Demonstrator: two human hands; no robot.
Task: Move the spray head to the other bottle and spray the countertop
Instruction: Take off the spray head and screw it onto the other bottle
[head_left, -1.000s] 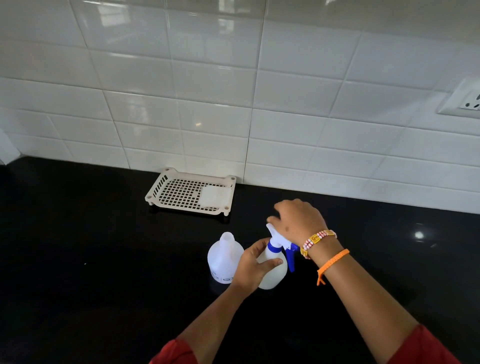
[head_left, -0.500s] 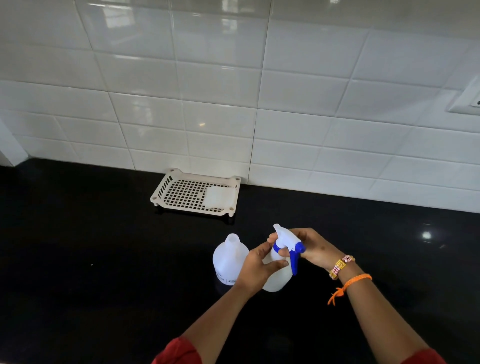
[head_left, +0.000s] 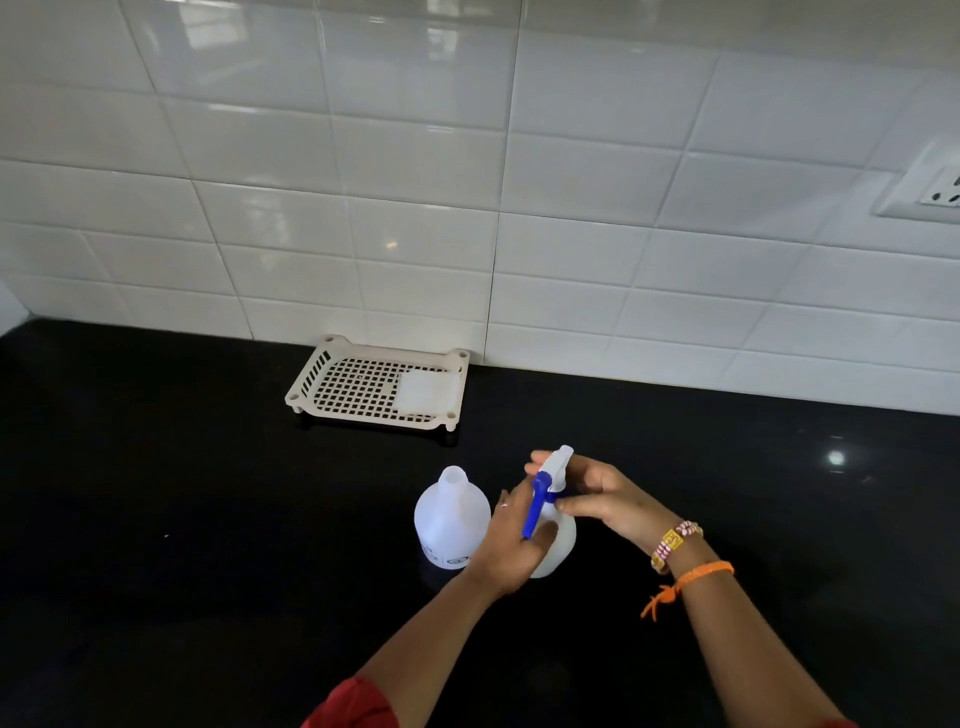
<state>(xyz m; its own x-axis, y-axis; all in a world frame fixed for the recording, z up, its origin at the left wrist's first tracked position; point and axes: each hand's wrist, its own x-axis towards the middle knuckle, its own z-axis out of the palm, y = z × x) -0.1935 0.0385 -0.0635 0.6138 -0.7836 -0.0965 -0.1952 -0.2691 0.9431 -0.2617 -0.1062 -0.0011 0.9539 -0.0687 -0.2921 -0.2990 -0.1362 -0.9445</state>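
Surface (head_left: 208, 545): black, glossy and hard like polished stone; it carries both bottles and a tray, and meets a wall of white glazed tiles (head_left: 415, 208) at the back.
Tray (head_left: 332, 358): cream plastic, rectangular, perforated in a grid, on short feet against the wall; a pale flat piece lies in its right end (what it is, I cannot tell).
Open bottle (head_left: 451, 514): translucent white plastic, round-shouldered with a bare narrow neck, upright just left of the other bottle. It looks empty or nearly so, and would likely tip easily, so steady its body when the head goes on.
Capped bottle (head_left: 561, 545): same shape and plastic, upright on the surface, partly hidden by the left hand.
Left hand (head_left: 511, 545): fingers wrapped round the capped bottle's body, holding it steady.
Right hand (head_left: 597, 496): fingers pinching the spray head at its collar, thumb below.
Spray head (head_left: 553, 470): sits on the capped bottle's neck, white rigid top with a blue trigger hanging toward the camera. Light, stiff, smooth plastic; best held at the threaded collar for turning, since the trigger would flex and the nozzle offers poor purchase.
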